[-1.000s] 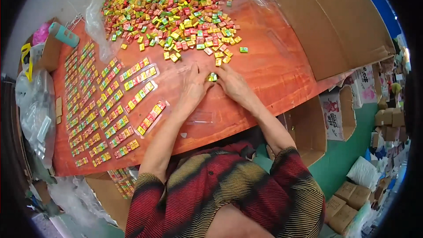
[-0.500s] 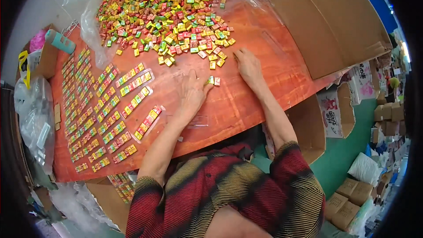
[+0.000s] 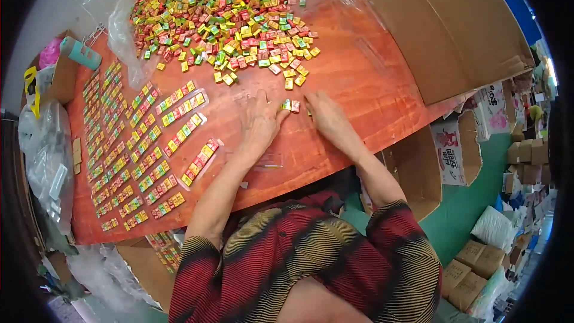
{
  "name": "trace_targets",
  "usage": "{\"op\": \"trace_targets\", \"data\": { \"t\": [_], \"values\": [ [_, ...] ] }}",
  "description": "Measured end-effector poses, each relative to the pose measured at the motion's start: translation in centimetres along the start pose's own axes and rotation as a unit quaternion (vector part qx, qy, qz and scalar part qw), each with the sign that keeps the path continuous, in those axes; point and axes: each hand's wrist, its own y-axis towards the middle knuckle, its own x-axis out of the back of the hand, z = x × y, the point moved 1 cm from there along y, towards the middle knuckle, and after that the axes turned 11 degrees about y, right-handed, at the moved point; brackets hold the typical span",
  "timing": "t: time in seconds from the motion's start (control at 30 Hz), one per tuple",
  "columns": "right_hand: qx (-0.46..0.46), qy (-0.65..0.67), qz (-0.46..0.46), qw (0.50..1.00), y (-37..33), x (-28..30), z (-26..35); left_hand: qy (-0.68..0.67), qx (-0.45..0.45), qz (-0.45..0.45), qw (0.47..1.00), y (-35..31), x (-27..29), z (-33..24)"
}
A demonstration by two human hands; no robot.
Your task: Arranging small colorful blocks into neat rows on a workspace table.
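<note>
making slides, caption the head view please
Left hand and right hand flank small red and green rectangular blocks on a reddish-orange table, near a multicoloured block heap.

Small red and green boxes [image 3: 292, 106] lie side by side beside the left hand [image 3: 260, 122].

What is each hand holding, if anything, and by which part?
The left hand is at the left end of some small boxes; whether it or the right hand grips anything is unclear.
</note>
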Motion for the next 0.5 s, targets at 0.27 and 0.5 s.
{"op": "trace_targets", "data": {
  "t": [0.27,0.5],
  "values": [
    [-0.020,0.067,-0.015,0.997,1.8,-0.9,1.1,-0.025,-0.017,0.014,0.999,-0.1,0.4,1.0],
    [0.019,-0.014,-0.081,0.996,3.9,-0.9,0.1,-0.010,-0.003,0.027,1.000,0.0,0.6,0.7]
  ]
}}
